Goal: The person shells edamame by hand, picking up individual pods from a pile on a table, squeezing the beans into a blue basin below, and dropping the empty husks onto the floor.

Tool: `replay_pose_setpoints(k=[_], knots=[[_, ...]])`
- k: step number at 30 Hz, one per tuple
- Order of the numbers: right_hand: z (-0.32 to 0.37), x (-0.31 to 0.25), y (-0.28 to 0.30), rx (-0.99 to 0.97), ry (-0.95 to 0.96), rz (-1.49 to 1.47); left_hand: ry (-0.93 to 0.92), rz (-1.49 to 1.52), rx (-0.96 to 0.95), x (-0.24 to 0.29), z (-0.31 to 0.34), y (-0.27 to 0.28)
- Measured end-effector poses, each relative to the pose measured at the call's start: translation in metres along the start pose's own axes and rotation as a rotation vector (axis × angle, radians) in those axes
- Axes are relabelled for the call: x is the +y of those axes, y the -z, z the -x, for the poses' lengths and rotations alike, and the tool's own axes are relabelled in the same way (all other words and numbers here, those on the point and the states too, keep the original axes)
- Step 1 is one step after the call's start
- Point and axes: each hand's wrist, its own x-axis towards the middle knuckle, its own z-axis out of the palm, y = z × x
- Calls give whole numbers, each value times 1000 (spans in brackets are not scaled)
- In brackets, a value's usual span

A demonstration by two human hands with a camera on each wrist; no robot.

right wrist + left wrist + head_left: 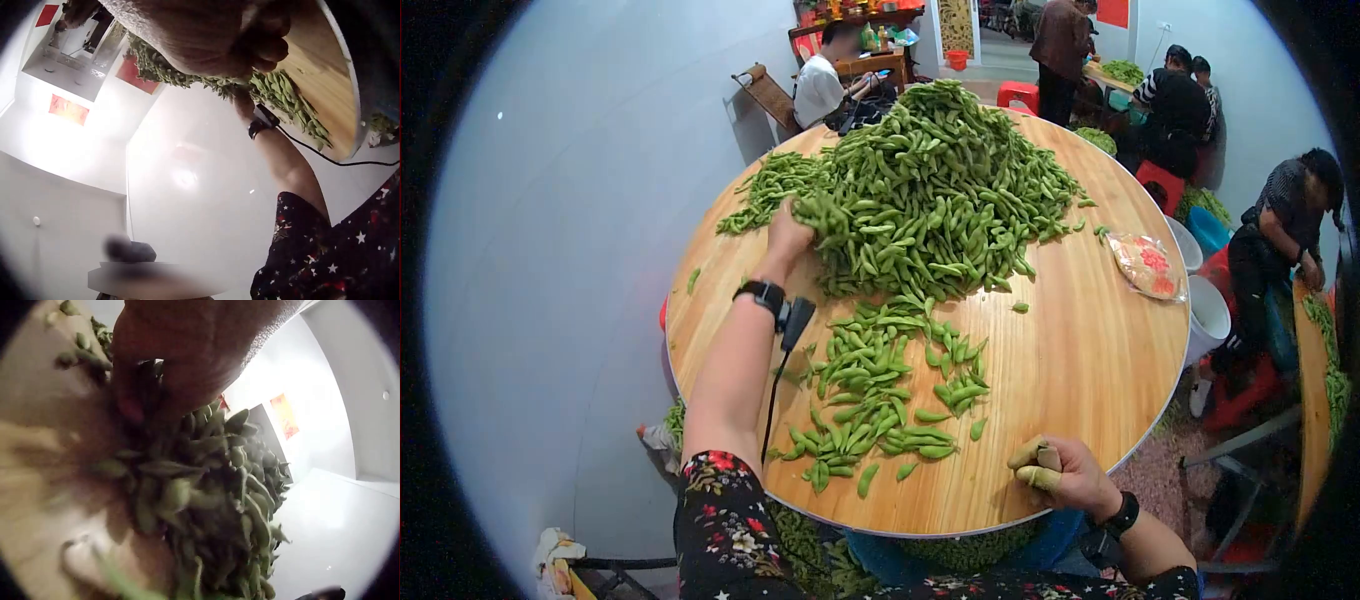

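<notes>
A tall heap of green soybean pods (940, 190) covers the far part of a round wooden table (1090, 330). My left hand (790, 235) is at the heap's left side, gripping some pods, which look blurred. In the left wrist view, the fingers of that left hand (169, 369) bend down over pods (181, 494) and are partly in shadow. A looser spread of pods (870, 380) lies nearer to me. By the table's front right edge rests my right hand (1075, 478), its fingers loosely curled around nothing visible. Pale yellowish covers (1038, 478) wrap its thumb and a fingertip.
A clear plastic packet with a red print (1148, 266) lies at the table's right edge. White buckets (1208, 315) stand beyond that edge. Several people sit or stand around the room, some at another table with pods (1122, 72). Below the front edge is a blue tub (880, 555).
</notes>
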Motion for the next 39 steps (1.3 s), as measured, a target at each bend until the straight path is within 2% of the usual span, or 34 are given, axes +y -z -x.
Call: replay_pose_setpoints(k=[1,3,4,6,8,10,11,13,14,16,17,19,20,23,26,28,30,31,34,35,39], knots=[[0,-2,0,-4,-19,-29,1,2,-1,3,-17,-5],[-1,0,-1,-8,-39,-61,147,34,-13,8,-41,-17],[-1,2,0,-1,-34,-49,143,36,-14,9,-43,-22],[0,1,0,10,-32,-35,199,-6,-159,14,-44,-34],[-1,-5,-7,-6,44,-115,208,-79,-171,57,-15,-13],[-2,-2,-6,-14,54,-94,-7,-376,13,77,0,-10],[-2,0,-5,-18,60,-69,-169,-309,41,86,8,-13],[-1,-2,-3,-6,21,-43,-514,-191,-46,108,32,-21],[0,-3,-2,2,-20,-17,-515,-192,-45,115,51,-25],[0,-3,-2,3,-17,-44,-680,-517,-2,119,86,-30],[0,-2,-3,0,-19,-72,-672,-523,-4,116,91,-27],[-1,-4,-6,8,9,-89,-664,-216,-114,106,96,-14],[-1,-4,-7,25,39,-104,-660,-224,-114,100,104,-8],[-4,3,-6,-11,114,-129,-524,-354,-350,82,136,15],[-1,-3,-3,-18,54,-84,-494,-241,-467,70,159,44],[0,-4,-2,-46,10,-144,-416,-189,-468,82,172,75],[0,-3,-3,-113,112,-345,-273,-146,-351,84,182,97],[1,-2,-5,-98,124,-321,-226,-166,-349,81,187,102],[1,-3,-10,-51,159,-186,-279,-212,-354,84,193,102],[-5,6,-8,-66,251,-139,-283,-209,-353,86,192,99],[4,-3,-8,-78,167,-154,-425,-223,-272,96,162,62]])
